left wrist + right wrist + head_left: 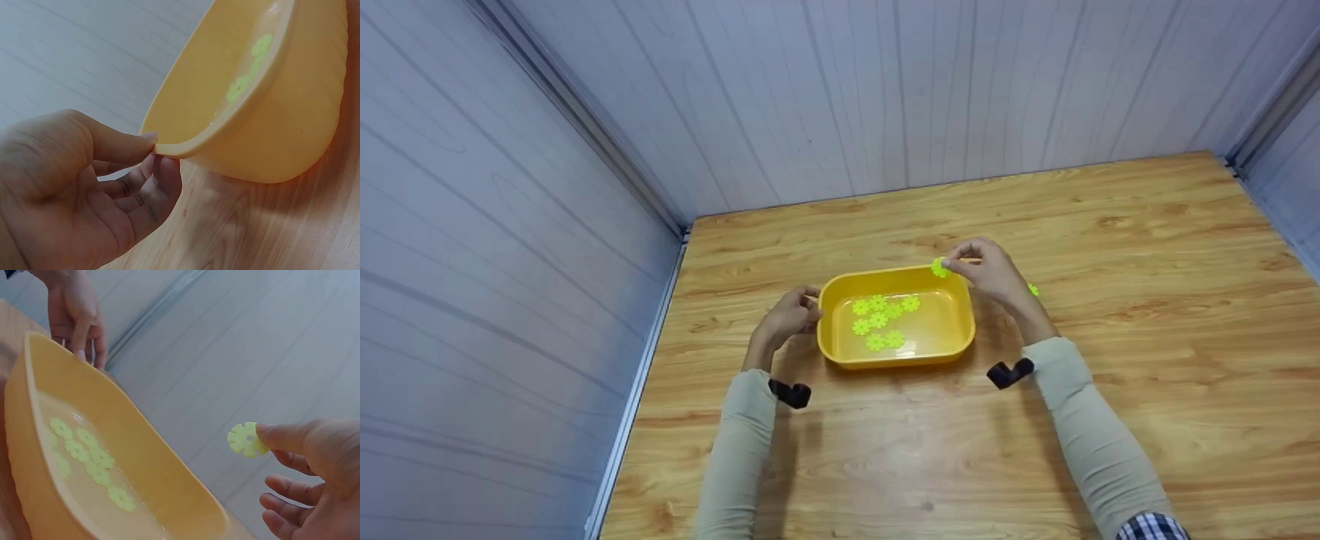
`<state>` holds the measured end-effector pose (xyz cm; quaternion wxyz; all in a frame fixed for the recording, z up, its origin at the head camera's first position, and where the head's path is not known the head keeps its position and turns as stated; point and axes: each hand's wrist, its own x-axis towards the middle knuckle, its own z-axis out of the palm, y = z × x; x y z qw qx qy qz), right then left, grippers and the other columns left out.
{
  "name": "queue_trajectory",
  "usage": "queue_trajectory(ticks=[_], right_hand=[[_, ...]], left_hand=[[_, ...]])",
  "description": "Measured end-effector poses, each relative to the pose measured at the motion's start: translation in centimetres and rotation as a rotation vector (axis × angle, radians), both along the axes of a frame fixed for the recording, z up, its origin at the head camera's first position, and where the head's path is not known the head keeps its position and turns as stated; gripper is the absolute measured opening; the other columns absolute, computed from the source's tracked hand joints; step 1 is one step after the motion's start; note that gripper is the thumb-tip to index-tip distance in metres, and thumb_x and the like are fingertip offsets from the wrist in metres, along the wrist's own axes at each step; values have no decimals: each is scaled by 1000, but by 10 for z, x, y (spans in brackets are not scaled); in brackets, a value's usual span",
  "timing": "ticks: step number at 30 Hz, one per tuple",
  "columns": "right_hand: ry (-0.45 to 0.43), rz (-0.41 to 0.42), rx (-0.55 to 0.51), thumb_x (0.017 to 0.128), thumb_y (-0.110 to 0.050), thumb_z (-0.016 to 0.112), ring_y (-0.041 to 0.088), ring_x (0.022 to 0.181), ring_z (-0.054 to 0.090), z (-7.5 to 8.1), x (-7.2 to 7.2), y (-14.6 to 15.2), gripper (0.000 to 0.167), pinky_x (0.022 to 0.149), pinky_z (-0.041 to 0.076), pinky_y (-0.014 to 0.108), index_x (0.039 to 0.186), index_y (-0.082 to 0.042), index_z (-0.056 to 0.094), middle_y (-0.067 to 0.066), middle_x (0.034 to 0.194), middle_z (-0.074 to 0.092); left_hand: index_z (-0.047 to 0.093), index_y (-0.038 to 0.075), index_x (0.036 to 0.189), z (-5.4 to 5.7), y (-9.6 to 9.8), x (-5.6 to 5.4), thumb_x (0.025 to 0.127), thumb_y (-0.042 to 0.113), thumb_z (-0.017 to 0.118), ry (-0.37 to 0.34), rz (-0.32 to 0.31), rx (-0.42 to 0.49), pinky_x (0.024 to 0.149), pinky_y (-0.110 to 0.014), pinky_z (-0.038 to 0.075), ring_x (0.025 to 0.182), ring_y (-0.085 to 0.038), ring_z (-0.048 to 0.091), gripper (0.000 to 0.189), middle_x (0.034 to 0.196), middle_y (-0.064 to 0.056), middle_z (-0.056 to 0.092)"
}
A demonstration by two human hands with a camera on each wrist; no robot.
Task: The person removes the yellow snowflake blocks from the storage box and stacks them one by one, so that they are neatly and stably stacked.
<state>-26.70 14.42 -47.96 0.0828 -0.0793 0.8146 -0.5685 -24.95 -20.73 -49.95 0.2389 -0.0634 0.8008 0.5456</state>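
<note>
Left hand (pixel 789 316) pinches smooth yellow basin (pixel 937 322) | right hand (pixel 994 276) pinches notched disc (pixel 242 440) | head view alone shows stray piece (pixel 1033 289) on wood-grain counter (pixel 885 450)

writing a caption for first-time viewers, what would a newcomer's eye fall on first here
Probably the yellow tub in the middle of the wood-grain surface, with bright yellow-green flower-shaped discs lying on its floor. Next, likely the right hand, pinching a matching disc near the tub's far right corner in the head view, and the left hand gripping the rim at the tub's left end.
</note>
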Motion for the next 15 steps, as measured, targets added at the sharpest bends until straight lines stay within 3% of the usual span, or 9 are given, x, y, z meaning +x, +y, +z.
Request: queue_trajectory(ticks=[8,11,15], right_hand=[[3,-53,28,91,-36,63,29,118,49,-10,-5,29,37,97,44,45,106,-2,58,14,127,51],[0,-70,47,92,-36,62,26,112,51,-17,-7,39,36,92,44,40,105,-2,59,12,118,55],[-9,-93,71,93,-37,61,25,105,52,-25,-8,53,38,87,45,43,106,-2,60,9,111,57]], left_hand=[[44,3,132,1,1,0,92,0,50,10,9,3,91,-48,48,84,-21,51,40,94,-6,44],[44,2,132,1,1,0,92,0,50,10,10,3,88,-45,50,82,-19,51,41,93,-6,44],[42,1,133,1,0,0,91,-1,50,15,-5,-4,80,-37,52,81,-18,52,43,93,-6,45]])
